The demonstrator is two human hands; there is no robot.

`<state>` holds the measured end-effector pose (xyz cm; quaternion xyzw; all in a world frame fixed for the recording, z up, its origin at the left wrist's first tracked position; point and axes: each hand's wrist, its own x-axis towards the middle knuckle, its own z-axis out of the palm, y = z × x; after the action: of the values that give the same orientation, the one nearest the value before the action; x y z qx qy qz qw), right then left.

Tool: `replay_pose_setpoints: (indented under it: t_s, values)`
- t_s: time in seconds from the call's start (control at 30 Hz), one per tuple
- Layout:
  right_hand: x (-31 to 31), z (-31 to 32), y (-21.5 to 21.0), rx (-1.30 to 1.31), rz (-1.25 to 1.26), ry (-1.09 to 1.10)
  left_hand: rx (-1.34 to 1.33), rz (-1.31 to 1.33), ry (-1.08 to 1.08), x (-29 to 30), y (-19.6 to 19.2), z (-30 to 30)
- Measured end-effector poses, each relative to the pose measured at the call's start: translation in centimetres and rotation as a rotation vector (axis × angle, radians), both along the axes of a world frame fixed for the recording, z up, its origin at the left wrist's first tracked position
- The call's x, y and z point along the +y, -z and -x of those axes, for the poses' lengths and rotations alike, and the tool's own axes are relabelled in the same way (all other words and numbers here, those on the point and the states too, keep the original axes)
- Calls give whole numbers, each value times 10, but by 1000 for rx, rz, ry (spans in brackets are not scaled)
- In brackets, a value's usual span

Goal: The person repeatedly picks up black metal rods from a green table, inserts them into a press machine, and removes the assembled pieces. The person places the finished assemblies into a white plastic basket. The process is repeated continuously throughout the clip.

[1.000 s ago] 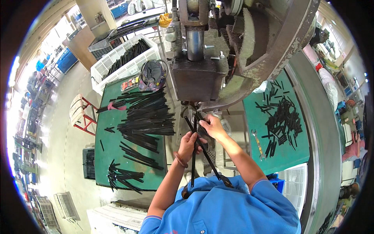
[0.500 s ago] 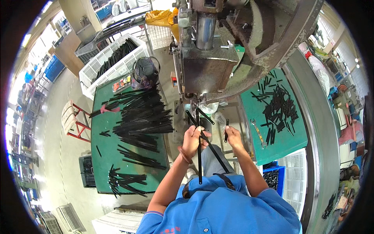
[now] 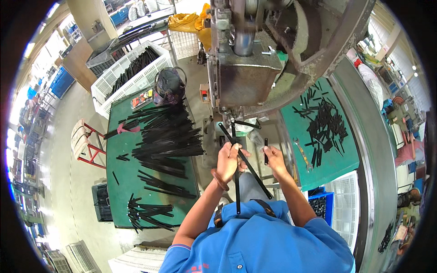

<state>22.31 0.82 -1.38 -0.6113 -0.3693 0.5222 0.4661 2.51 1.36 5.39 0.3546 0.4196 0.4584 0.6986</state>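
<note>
My left hand (image 3: 227,160) is closed around two long black flat bars that cross each other near my fingers. One long bar (image 3: 237,193) runs almost straight toward my body, and the other slanting bar (image 3: 257,178) reaches down to the right. A short black bar (image 3: 247,123) sits at their far end, just below the press head (image 3: 243,82); whether it is joined to them cannot be made out. Between the fingertips of my right hand (image 3: 275,161), a short black bar (image 3: 266,152) is pinched upright, apart from the others.
To the left, a green table (image 3: 123,182) bears piles of long black bars (image 3: 166,136) and a dark bag (image 3: 169,86). Another green table (image 3: 291,123) at right carries short bars (image 3: 325,123) and a wrench (image 3: 302,154). Beneath it stands a blue crate (image 3: 330,209).
The short bar under the press has swung from a slant to nearly level. The slanting long bar's near end has shifted slightly right. My right hand keeps its short bar.
</note>
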Motion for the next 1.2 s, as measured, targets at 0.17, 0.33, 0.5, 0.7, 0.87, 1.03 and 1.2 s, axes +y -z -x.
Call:
replay_pose_setpoints:
  t_s: [0.17, 0.33, 0.5, 0.7, 0.87, 1.03, 1.2]
  values:
    - [39, 21, -23, -208, -267, -209, -38, -35, -88, -16, -6, 23]
    - [66, 70, -62, -75, -185, -481, -84, -34, -300, -37, 11, 61]
    - [78, 77, -50, 32, 30, -471, -90, -56, -433, -52, 35, 75]
    - [76, 60, -33, -111, 68, -838, -44, -68, -561, -68, 30, 65]
    - [165, 10, 9, -814, -1164, -319, -32, -52, -580, -74, 14, 49]
    - [208, 22, 34, -1072, -820, -403, -28, -35, -503, -66, -2, 21]
    - [223, 18, 24, -873, -771, -391, -67, -1, -414, -60, -2, 7]
